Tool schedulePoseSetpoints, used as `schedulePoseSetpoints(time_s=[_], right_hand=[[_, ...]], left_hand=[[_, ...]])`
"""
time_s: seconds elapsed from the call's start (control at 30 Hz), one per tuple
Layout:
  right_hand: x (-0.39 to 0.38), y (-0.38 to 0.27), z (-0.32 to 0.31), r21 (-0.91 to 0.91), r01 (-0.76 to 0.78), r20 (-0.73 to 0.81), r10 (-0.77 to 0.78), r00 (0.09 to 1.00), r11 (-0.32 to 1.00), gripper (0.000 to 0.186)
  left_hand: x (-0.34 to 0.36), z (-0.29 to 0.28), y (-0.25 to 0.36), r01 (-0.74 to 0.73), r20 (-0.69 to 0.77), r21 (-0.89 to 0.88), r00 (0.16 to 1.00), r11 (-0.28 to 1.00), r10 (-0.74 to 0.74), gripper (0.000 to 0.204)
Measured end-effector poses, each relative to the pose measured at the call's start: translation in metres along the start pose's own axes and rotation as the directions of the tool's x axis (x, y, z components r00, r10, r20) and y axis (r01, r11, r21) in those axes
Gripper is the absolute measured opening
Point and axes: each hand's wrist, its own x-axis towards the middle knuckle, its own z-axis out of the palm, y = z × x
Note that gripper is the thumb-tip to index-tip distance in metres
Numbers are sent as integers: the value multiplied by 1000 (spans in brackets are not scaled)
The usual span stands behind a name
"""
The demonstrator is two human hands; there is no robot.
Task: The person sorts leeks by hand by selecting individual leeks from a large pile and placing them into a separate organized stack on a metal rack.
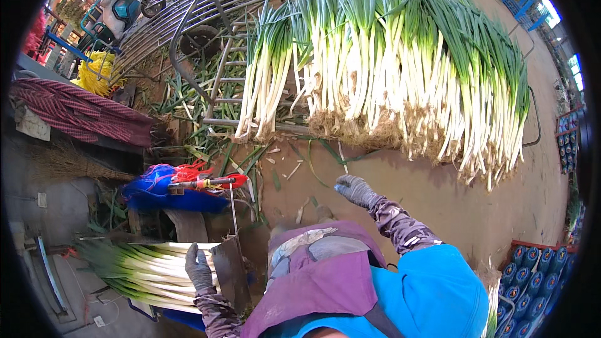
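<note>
My left hand, in a grey glove, rests with fingers extended on long green-and-white leeks lying sideways in a holder with a dark metal plate at its right end. My right hand, also gloved, is raised right of centre below a large pile of leeks; its fingers are drawn together, with a small blue bit at their tips that I cannot make out. The pile lies on a metal-barred rack, roots toward me.
Blue plastic with red strands lies on a frame above the left holder. A checked cloth, yellow strands and a scooter are at left. Blue cylinders stand in crates at right. Leaf scraps litter the brown floor.
</note>
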Motion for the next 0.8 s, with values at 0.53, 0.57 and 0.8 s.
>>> schedulePoseSetpoints(time_s=[0.53, 0.57, 0.8], right_hand=[[316, -12, -100, 33, -421, -365, 403, 839, 907, 79], [331, -8, -103, 23, -443, -406, 414, 815, 896, 81], [398, -10, -82, -99, -698, -494, 574, 653, 709, 97]], left_hand=[[201, 204, 103, -299, 692, 24, 694, 954, 200, 29], [214, 204, 101, -284, 715, 5, 672, 959, 195, 29], [276, 210, 66, -187, 789, 100, 614, 977, 36, 33]])
